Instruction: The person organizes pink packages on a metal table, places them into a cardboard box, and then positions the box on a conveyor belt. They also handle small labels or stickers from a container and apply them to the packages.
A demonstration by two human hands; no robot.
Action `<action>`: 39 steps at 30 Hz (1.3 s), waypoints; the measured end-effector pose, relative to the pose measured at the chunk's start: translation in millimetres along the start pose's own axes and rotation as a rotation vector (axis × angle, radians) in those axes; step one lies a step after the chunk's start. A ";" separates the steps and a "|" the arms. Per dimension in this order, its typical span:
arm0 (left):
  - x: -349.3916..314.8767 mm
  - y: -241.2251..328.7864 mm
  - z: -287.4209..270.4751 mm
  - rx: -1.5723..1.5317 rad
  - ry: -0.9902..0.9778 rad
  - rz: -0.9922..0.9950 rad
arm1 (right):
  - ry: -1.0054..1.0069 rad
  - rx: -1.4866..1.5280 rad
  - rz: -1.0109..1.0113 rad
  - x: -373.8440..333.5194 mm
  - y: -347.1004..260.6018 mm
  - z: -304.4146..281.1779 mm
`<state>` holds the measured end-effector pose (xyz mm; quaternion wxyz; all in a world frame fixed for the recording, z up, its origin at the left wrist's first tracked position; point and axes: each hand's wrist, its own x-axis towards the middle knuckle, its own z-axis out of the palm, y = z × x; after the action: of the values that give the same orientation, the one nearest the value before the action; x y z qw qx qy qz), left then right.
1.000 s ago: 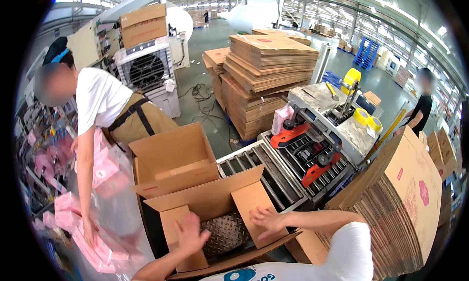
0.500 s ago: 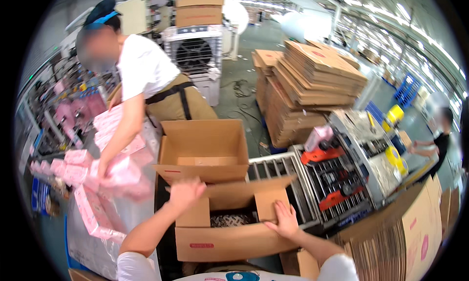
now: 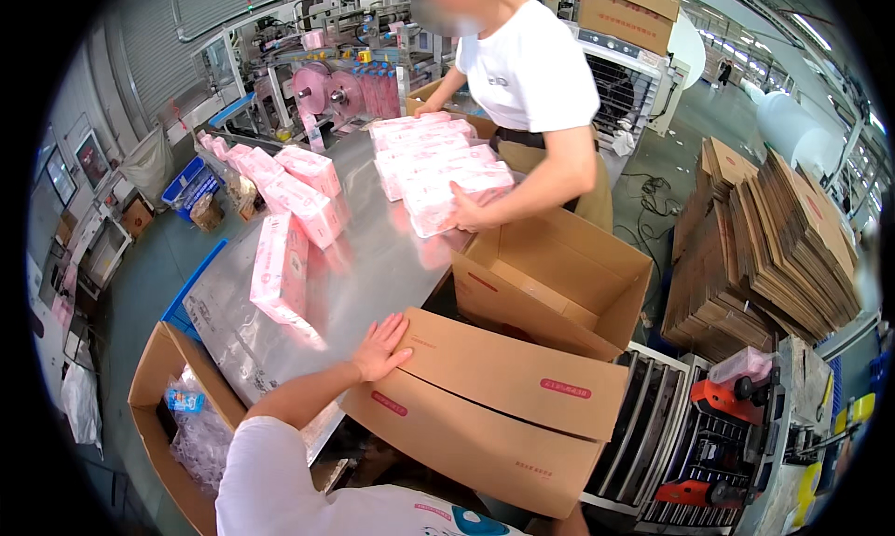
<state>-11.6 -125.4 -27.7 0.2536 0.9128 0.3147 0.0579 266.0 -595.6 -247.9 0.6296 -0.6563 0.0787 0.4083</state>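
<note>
My left hand (image 3: 380, 348) lies flat, fingers stretched out, on the left end of a brown carton (image 3: 522, 373) directly in front of me. The carton's two long top flaps are folded down and meet at a narrow seam. Of my right arm (image 3: 571, 523), only a patch of skin shows below the carton's near right corner; its fingers are hidden. Just beyond stands a second carton (image 3: 517, 305), its top open and its visible inside bare. On the metal table to the left sit pink-and-white wrapped packs (image 3: 280, 266).
Across the metal table (image 3: 228, 298), a co-worker's hands (image 3: 469, 210) hold a row of pink packs (image 3: 424, 163). A roller conveyor (image 3: 634, 424) with an orange-sided machine (image 3: 718, 401) is at right. Flattened cartons (image 3: 746, 266) are stacked behind it. A box of plastic scraps (image 3: 191, 433) stands lower left.
The view has swung left. The near carton's flaps, raised before, are now folded down. My left hand has come to rest on top; my right has dropped mostly out of sight. The co-worker has gathered packs.
</note>
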 end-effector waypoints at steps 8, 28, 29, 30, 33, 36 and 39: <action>-28.2 133.5 69.9 -1.256 -0.206 -0.412 | -0.256 -0.201 -0.480 -214.3 -301.2 -45.5; -115.7 -48.7 123.2 -1.217 -0.187 -0.994 | 0.118 -0.603 -0.216 -49.5 -192.6 -81.5; -119.0 -51.9 132.4 -1.088 -0.069 -1.112 | 0.136 -0.564 -0.191 -48.0 -193.3 -55.8; -122.4 -52.9 141.8 -0.954 0.033 -1.223 | 0.161 -0.815 -0.202 -46.6 -200.8 -26.2; -162.5 -58.3 191.5 -0.848 0.787 -1.082 | -0.131 -0.661 -0.294 -57.2 -180.6 63.2; -218.3 -7.5 113.3 -1.471 -0.144 -1.191 | -0.108 -0.921 -0.434 -85.9 -181.9 94.6; -289.1 -12.3 -14.3 -1.704 -0.247 -0.505 | 0.007 -1.152 -0.505 -103.0 -200.5 79.7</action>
<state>-251.9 -285.6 -5.9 0.8823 0.3182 0.3268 0.1157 287.6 -527.9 -19.7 0.2518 -0.8898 -0.3095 0.2217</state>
